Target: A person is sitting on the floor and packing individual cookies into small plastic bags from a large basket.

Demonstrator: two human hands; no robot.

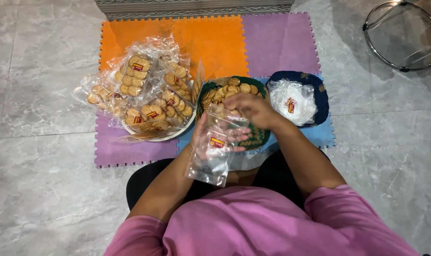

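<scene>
Head view is looking down at a person sitting on a grey tiled floor (40, 189) before coloured foam mats (215, 40). Left hand (207, 135) is gripping a clear plastic bag (213, 154) with a small red and yellow label, holding it up above the lap. Right hand (253, 110) is pinching the bag's top edge, hovering over a green basket (258, 140) of round biscuits (227, 90). Packed biscuit bags (144, 95) are lying piled on a white plate at left; a blue basket (320, 95) at right is holding empty bags (293, 102).
</scene>
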